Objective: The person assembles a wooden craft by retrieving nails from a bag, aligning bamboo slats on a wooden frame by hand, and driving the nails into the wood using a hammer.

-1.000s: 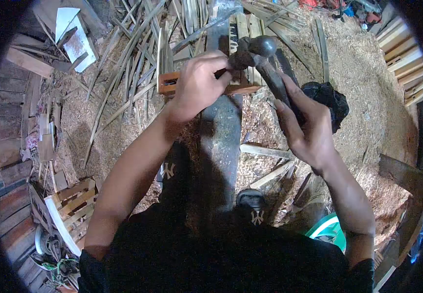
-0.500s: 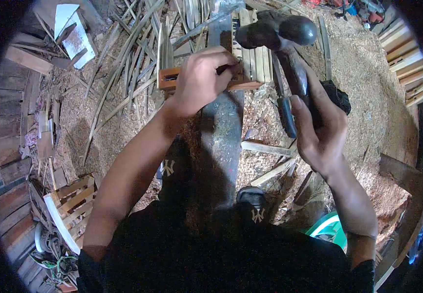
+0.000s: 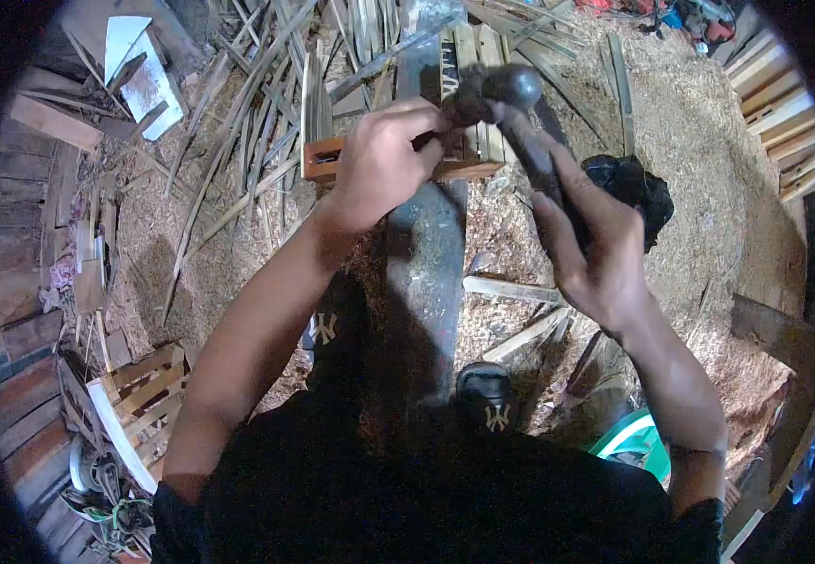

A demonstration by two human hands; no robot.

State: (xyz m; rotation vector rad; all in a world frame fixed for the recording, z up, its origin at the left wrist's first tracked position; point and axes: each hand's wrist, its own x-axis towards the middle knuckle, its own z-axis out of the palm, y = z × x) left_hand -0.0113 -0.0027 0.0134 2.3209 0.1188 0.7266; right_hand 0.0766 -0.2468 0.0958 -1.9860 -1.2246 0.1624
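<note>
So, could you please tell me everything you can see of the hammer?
The hammer has a dark, rounded metal head and a dark handle, worn-looking. The right hand grips the handle, which slants up and left from it. The head is low, at the wooden frame that lies across the anvil, right beside the left hand fingertips. Whether it touches the wood is unclear.

Wood frame (image 3: 398,160) lies across beam (image 3: 426,273); hammer (image 3: 501,94) on frame's right end, slat crate (image 3: 140,385) far left.
</note>
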